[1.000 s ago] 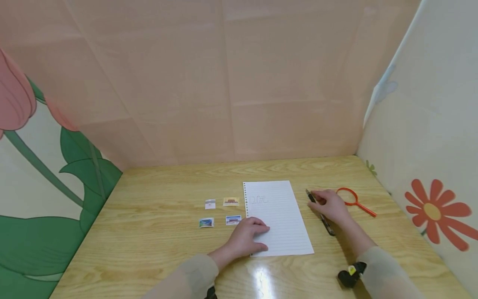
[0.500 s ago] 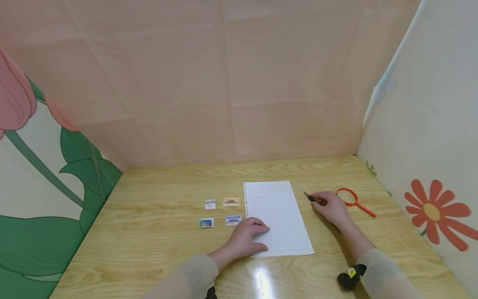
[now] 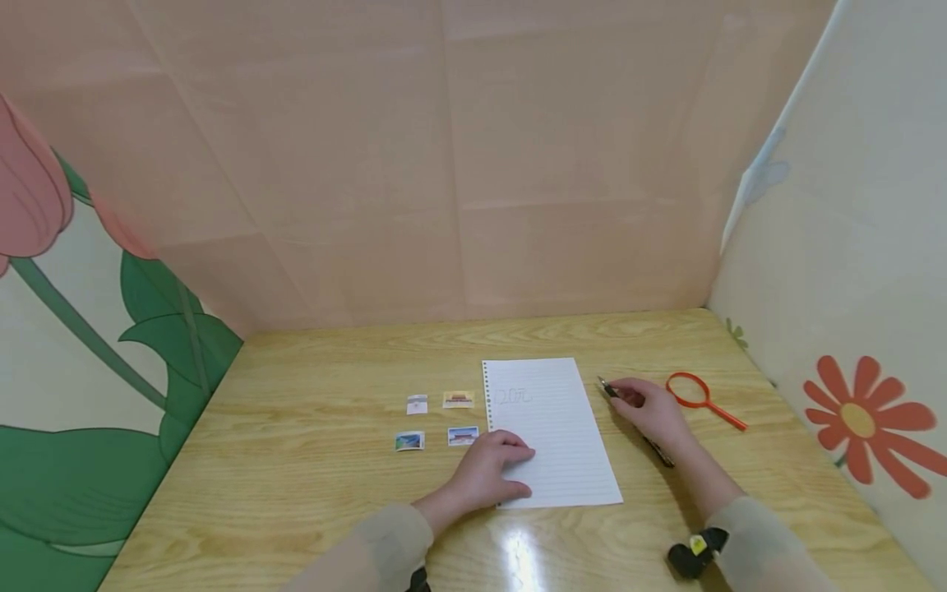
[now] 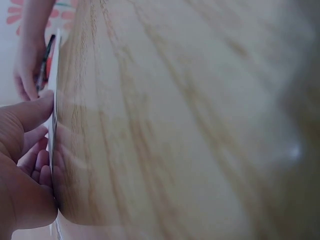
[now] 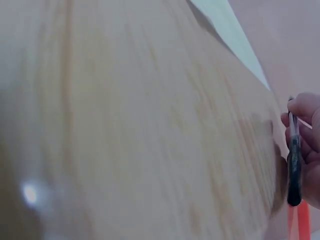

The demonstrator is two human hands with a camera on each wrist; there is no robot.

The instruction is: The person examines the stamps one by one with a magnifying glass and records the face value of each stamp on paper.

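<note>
A sheet of lined paper [image 3: 558,436] with punched holes down its left edge lies on the table, handwriting near its upper left. My left hand [image 3: 487,470] rests on the sheet's lower left part, thumb and fingers spread apart. To the right of the paper, my right hand [image 3: 654,415] pinches a dark pen [image 5: 295,172] between thumb and fingers. The pen's tip points up and left toward the sheet in the head view; the fingers cover its middle. Left of the paper lie several small printed stamps, among them a yellow stamp [image 3: 459,400] and a blue-green stamp [image 3: 409,441].
A red magnifying glass [image 3: 728,416] lies just right of my right hand. The wooden table [image 3: 311,460] meets a pink backdrop [image 3: 355,205] behind and a flower-printed wall [image 3: 851,312] on the right. Light glares off the table below the paper.
My right hand has taken hold of the pen and shifted it slightly left, toward the paper. The left hand and the sheet have stayed in place.
</note>
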